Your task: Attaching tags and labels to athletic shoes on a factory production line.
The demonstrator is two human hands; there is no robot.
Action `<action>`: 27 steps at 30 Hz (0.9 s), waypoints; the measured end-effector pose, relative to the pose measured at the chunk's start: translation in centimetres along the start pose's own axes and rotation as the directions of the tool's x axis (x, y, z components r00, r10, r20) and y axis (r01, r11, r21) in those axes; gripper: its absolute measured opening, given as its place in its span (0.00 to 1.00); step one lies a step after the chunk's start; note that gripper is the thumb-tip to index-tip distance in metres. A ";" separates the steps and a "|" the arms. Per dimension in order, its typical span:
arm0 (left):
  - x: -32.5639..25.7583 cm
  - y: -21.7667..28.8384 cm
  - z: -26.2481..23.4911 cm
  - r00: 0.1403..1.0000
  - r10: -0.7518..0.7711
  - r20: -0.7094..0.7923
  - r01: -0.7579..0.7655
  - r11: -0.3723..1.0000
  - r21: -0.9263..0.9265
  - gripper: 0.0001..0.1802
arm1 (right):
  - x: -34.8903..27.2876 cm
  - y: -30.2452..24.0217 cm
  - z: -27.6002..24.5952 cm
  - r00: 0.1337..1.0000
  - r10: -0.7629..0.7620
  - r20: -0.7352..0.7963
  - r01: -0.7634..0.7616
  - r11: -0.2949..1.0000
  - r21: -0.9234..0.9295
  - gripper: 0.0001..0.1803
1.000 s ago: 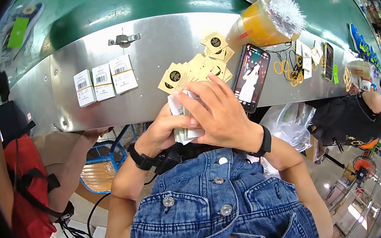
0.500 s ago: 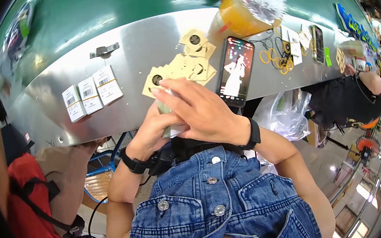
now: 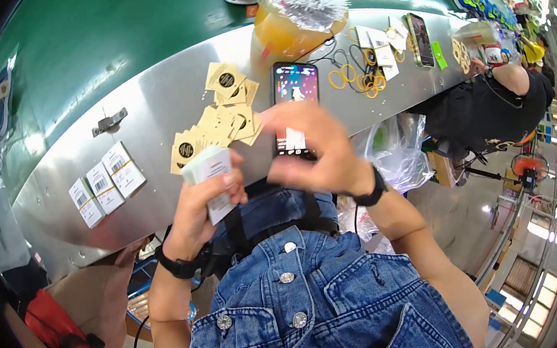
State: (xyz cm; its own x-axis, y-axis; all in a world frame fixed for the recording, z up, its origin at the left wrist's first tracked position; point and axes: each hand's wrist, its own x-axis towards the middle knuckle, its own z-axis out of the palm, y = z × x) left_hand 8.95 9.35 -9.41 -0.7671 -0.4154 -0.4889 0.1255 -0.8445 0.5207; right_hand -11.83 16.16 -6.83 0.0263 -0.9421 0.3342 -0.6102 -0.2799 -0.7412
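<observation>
A small stack of white paper tags [image 3: 214, 177] sits in my left hand [image 3: 203, 199], with the thumb pressed across its face. My right hand [image 3: 320, 146] is apart from the stack, blurred by motion, its thumb and fingers spread with nothing seen between them. Beneath those fingers a lit phone [image 3: 294, 80] lies on the metal table, partly covered. Just beyond my left hand a loose pile of tan cards [image 3: 216, 125] with black round marks is spread out. Three banded bundles of white barcode tags [image 3: 103, 187] lie side by side to the left.
A yellow bucket [image 3: 274, 35] topped with silver tinsel stands behind the phone. Rubber bands [image 3: 343, 75] and a second phone [image 3: 420, 40] lie farther right. A metal bracket [image 3: 110, 122] rests at left. Beyond runs a green belt [image 3: 140, 19] carrying shoes. Co-workers are at both sides.
My hands were together around the tags; now my right hand has come away to the right. The stack shows more fully in my left hand. The view has shifted.
</observation>
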 end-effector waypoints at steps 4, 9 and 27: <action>-0.3 0.4 0.1 0.991 0.131 -0.030 -0.133 0.986 -0.099 0.22 | -2.3 5.4 -4.8 0.969 0.190 -0.158 -0.240 0.871 -0.428 0.15; 0.1 -0.4 0.6 0.973 0.215 0.086 -0.210 0.976 -0.066 0.28 | -3.5 7.6 -4.7 0.917 0.306 -0.254 -0.396 0.645 -0.653 0.05; 2.3 -0.2 2.7 0.942 0.248 0.226 -0.322 0.858 0.400 0.18 | -1.4 -1.7 -0.9 0.831 0.453 0.324 -0.545 0.780 0.307 0.08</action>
State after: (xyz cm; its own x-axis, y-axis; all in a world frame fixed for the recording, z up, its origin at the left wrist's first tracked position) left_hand 5.52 9.50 -8.75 -0.8337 -0.5244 -0.1732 0.1032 -0.4561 0.8839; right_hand -11.56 18.11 -5.52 0.0018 -0.9692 -0.2464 -0.2476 0.2383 -0.9391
